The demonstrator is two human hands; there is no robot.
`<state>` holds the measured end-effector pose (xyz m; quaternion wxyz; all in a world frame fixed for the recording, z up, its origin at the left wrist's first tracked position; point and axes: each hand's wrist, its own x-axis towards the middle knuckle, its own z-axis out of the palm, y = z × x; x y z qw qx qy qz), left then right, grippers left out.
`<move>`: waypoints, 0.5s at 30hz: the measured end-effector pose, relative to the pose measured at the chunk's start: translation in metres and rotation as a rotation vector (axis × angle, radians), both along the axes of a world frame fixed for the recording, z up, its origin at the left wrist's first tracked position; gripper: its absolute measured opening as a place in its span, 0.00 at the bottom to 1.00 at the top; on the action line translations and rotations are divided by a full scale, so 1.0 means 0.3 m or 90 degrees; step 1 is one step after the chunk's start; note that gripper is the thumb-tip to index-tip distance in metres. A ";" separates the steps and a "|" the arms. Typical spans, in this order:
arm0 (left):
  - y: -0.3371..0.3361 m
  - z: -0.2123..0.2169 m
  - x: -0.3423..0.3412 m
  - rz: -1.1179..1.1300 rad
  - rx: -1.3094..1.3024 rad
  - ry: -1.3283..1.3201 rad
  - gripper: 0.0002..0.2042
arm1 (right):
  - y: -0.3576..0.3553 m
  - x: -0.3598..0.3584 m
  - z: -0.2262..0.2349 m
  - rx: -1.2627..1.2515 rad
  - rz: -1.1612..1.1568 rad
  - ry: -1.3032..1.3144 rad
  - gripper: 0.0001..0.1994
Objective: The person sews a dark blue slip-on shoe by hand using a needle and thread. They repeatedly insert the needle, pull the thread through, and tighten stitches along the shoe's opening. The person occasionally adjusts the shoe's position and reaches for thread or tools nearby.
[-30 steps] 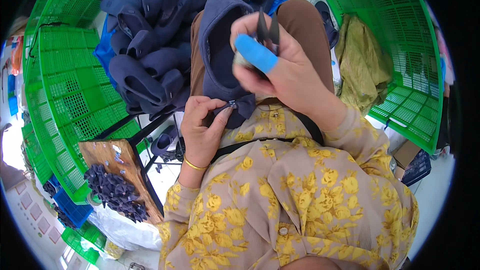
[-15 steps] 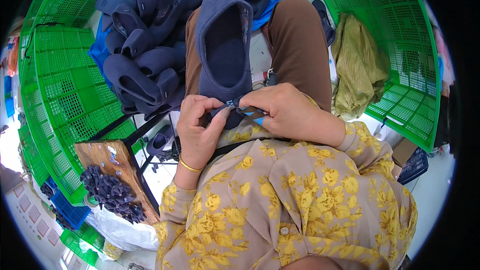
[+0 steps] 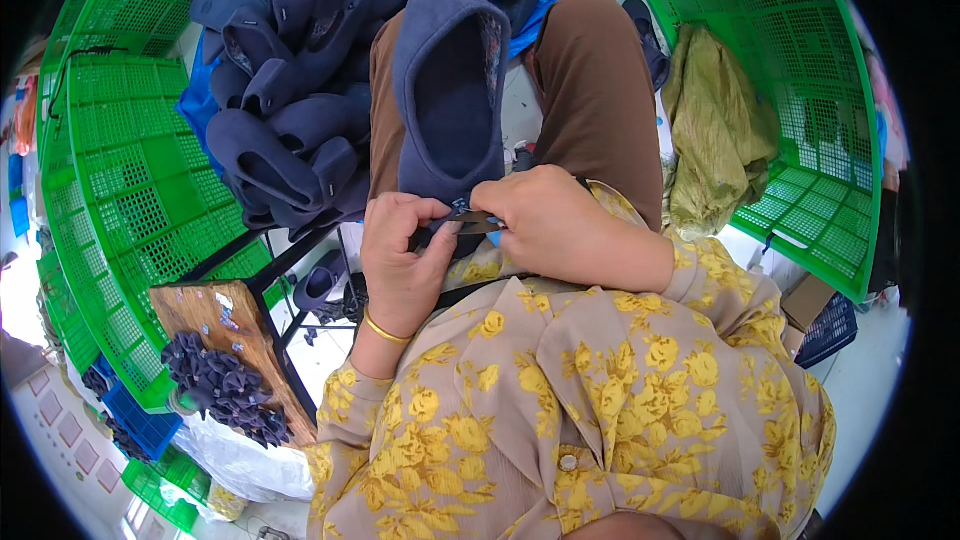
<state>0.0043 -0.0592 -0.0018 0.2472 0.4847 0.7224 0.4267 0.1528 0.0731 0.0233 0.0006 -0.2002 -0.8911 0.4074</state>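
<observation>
A navy fabric slipper (image 3: 415,100) rests on my lap, its opening facing up and its near end between my hands. Closed in a pinch, my left hand (image 3: 402,250) grips the slipper's near end beside a small dark trim piece with a light patterned centre (image 3: 460,204). My right hand (image 3: 570,228) is wrapped round small scissors (image 3: 482,226) with dark blades and a bit of blue. The blades lie just below the trim, close to my left thumb tip. Fingers hide most of the handle and part of the slipper's near end.
A heap of navy slippers (image 3: 290,130) lies ahead on blue plastic. Green crates (image 3: 120,160) stand at the left, and another green crate (image 3: 800,70) at the right beside an olive sack (image 3: 715,130). A wooden board (image 3: 190,305) at my left carries dark fabric bows (image 3: 225,390).
My right hand has shifted slightly left, and the scissors' blades now lie sideways by the left thumb. The slipper and my left hand have barely moved.
</observation>
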 end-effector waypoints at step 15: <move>-0.021 0.034 0.029 0.024 0.051 0.106 0.10 | -0.023 0.028 0.004 -0.066 -0.058 -0.061 0.13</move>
